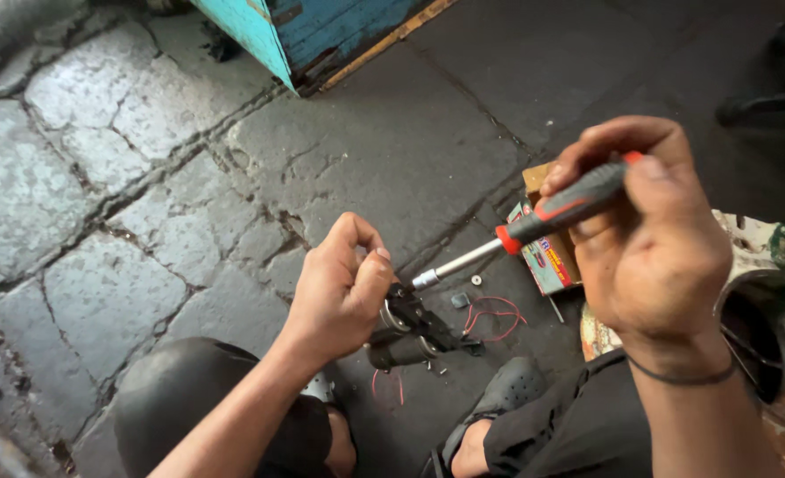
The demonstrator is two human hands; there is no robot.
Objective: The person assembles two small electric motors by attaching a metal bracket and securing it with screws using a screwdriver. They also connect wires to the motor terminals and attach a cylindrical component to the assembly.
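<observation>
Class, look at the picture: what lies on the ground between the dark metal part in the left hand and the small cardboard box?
In the head view, between the dark metal part and the cardboard box lie thin red wires, a small washer and a small dark piece.

screwdriver [534, 226] tip hidden inside dark metal part [410, 332], left hand [339, 288] covering part's near side, paint can [764, 327] cut by right edge

Cracked stone floor [127, 177], turquoise cabinet [321, 26]

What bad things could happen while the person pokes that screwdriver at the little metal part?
The screwdriver tip sits right beside the left hand holding the small metal part; a slip might jab the thumb. Small loose bits lie on the cracked stone floor, where they could get lost.
</observation>
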